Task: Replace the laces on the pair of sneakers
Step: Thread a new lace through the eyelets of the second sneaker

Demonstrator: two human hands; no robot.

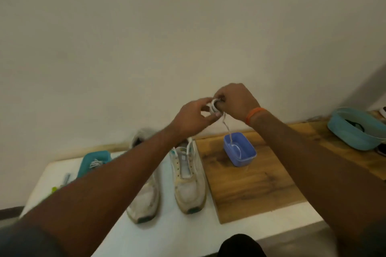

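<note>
White lace (215, 106) being wound up in mid-air over the sneakers

The lace is pinched by both the left hand (192, 118) and the right hand (235, 101), held raised in front of the wall, with its loose tail hanging down into the blue tub (240, 150) on the wooden board (261, 183). The two worn sneakers, left one (146, 200) and unlaced right one (189, 177), are parked side by side on the white table (167, 236). A teal box (94, 159) with more laces is seen behind the left arm.
</note>
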